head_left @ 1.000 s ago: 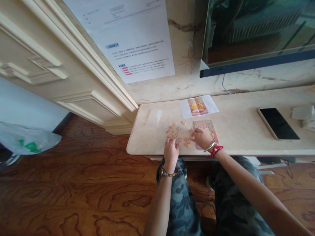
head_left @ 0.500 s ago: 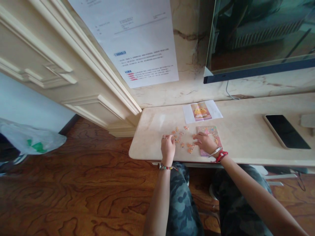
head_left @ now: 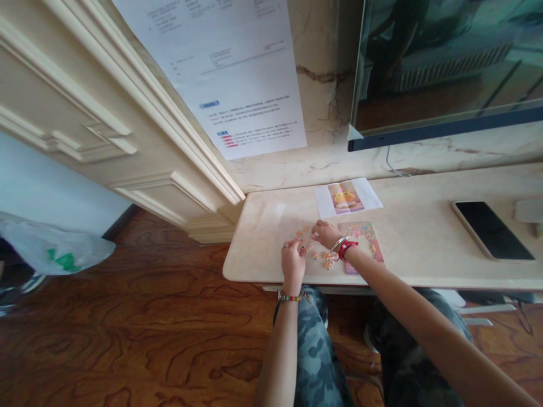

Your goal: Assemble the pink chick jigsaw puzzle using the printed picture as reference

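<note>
Several small orange-pink puzzle pieces [head_left: 326, 260] lie scattered near the front edge of a cream marble shelf [head_left: 416, 254]. My left hand [head_left: 292, 260] rests among them with its fingers curled; what they pinch is too small to name. My right hand [head_left: 324, 233] has reached across to the pieces at the far side of the pile, fingers bent down on them. A partly filled pink puzzle board [head_left: 363, 234] lies just right of my right wrist. Behind it sits a printed reference picture [head_left: 347, 197] of a yellow figure on white paper.
A black phone [head_left: 492, 230] lies face up on the shelf at the right. A large sheet of printed text [head_left: 237, 73] hangs on the wall, beside a dark glass screen [head_left: 445, 62]. A plastic bag [head_left: 51, 249] sits on the wooden floor at left.
My right hand has left the puzzle board and moved left to the scattered pieces. My left hand has stayed by the pile, shifting only slightly. The camera has tilted a little.
</note>
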A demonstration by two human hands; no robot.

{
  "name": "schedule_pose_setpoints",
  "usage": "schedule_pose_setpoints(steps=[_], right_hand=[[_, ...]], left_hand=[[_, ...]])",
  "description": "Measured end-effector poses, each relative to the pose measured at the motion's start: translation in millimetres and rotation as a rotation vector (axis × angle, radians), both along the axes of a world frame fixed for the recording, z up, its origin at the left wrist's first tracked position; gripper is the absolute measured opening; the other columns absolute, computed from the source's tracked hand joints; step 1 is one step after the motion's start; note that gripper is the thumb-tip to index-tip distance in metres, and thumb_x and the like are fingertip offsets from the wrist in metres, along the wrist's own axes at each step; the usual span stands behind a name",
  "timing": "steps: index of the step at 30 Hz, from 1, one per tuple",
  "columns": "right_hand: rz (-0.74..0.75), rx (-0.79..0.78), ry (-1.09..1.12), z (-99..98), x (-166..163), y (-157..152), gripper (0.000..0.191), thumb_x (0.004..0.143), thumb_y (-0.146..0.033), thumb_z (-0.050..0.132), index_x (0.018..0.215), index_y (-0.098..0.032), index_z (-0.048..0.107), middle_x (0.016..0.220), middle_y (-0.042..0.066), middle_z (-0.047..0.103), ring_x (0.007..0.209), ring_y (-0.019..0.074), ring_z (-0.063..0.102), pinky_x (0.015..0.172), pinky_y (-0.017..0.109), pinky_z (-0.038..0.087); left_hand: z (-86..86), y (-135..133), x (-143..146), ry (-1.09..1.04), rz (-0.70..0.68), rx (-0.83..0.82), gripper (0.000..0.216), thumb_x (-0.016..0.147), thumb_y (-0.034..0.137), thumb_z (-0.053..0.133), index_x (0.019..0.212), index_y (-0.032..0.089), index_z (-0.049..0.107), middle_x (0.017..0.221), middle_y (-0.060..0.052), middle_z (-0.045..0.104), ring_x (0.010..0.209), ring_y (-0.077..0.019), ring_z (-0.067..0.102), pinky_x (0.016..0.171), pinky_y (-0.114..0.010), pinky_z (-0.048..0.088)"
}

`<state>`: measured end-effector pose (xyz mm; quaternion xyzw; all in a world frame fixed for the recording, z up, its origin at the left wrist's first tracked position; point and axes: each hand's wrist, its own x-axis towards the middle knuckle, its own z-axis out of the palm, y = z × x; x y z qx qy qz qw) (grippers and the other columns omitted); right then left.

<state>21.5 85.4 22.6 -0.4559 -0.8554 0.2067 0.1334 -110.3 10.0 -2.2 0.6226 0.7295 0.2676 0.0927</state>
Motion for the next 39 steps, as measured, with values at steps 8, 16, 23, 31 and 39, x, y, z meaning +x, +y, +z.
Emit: schedule_pose_setpoints(steps=[8, 16, 23, 31, 39], right_hand=[[-0.059, -0.042, 0.113, -2.5, 26, -14, 0.029, 0.083, -0.032, 0.044, 0.106, -0.017, 0.050, 0.109, 0.006, 0.051, 0.091, 0.0161, 0.052, 0.077, 0.036, 0.045], [-0.222, -0.146, 0.361, -17.2, 85, -9, 0.030, 0.077, -0.034, 0.047, 0.096, -0.013, 0.060, 0.072, 0.002, 0.063, 0.064, 0.0120, 0.056, 0.060, 0.024, 0.045], [-0.350, -0.442, 0.574, -38.6, 156, -44, 0.026, 0.063, -0.037, 0.057, 0.072, -0.014, 0.064, 0.063, 0.003, 0.063, 0.057, 0.0123, 0.055, 0.054, 0.023, 0.044], [-0.386, -0.394, 0.383, -47.0, 169, -60, 0.024, 0.064, -0.034, 0.055, 0.072, -0.015, 0.067, 0.062, 0.002, 0.064, 0.057, 0.0126, 0.055, 0.053, 0.022, 0.042], [-0.395, -0.352, 0.297, -43.2, 165, -56, 0.023, 0.065, -0.033, 0.055, 0.071, -0.015, 0.067, 0.064, 0.002, 0.065, 0.059, 0.0134, 0.056, 0.055, 0.023, 0.041]], left_hand=[[-4.3, -6, -4, 0.006, 0.005, 0.015, 0.018, 0.072, 0.010, 0.050, 0.086, 0.015, 0.060, 0.082, -0.007, 0.054, 0.078, -0.0159, 0.052, 0.074, -0.030, 0.044], [-2.1, -14, 0, 0.057, -0.034, 0.028, 0.019, 0.072, 0.010, 0.049, 0.088, 0.015, 0.059, 0.087, -0.008, 0.056, 0.085, -0.0179, 0.051, 0.080, -0.033, 0.043], [-0.1, 2, 16, 0.120, -0.064, 0.041, 0.018, 0.078, 0.022, 0.045, 0.083, 0.014, 0.060, 0.083, -0.010, 0.057, 0.088, -0.0203, 0.051, 0.080, -0.033, 0.042], [2.5, 14, 23, 0.173, -0.069, -0.019, 0.015, 0.075, 0.019, 0.047, 0.081, 0.016, 0.060, 0.083, -0.009, 0.056, 0.085, -0.0193, 0.051, 0.077, -0.032, 0.042], [3.1, 18, 24, 0.193, -0.063, -0.010, 0.017, 0.078, 0.023, 0.044, 0.077, 0.015, 0.059, 0.080, -0.009, 0.055, 0.082, -0.0196, 0.050, 0.076, -0.033, 0.042]])
